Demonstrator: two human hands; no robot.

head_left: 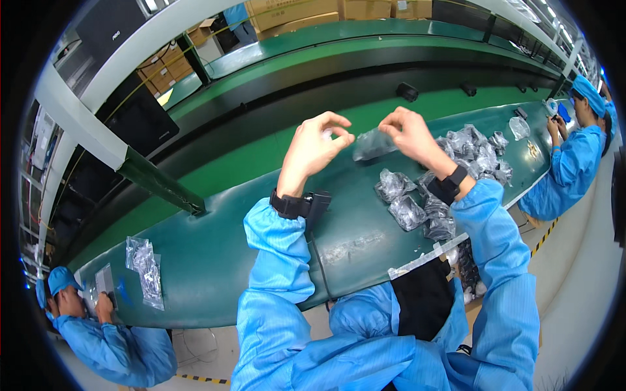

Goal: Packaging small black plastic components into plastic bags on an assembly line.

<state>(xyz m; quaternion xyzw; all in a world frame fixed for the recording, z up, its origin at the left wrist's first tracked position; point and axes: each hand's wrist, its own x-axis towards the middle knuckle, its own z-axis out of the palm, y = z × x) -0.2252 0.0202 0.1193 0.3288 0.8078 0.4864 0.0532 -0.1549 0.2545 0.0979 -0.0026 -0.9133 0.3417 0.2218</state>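
My right hand (409, 135) pinches the upper edge of a clear plastic bag (374, 146), which hangs just above the green work surface. To its left is my left hand (316, 146), with thumb and forefinger curved and a gap between their tips. A small whitish thing (327, 134) shows inside its curled fingers, too small to name. The left thumb is close to the bag's left end; whether they touch I cannot tell. Below and right of my right hand lie several bagged dark items (407, 213) in clear plastic, with a larger pile (471, 146) of them beyond.
Flat clear bags (147, 270) lie on the left of the green table (261, 260). A conveyor belt (228, 156) runs behind it, carrying dark parts (407, 91). A post (160, 182) stands at the left. Co-workers in blue sit at left (111, 339) and right (580, 163).
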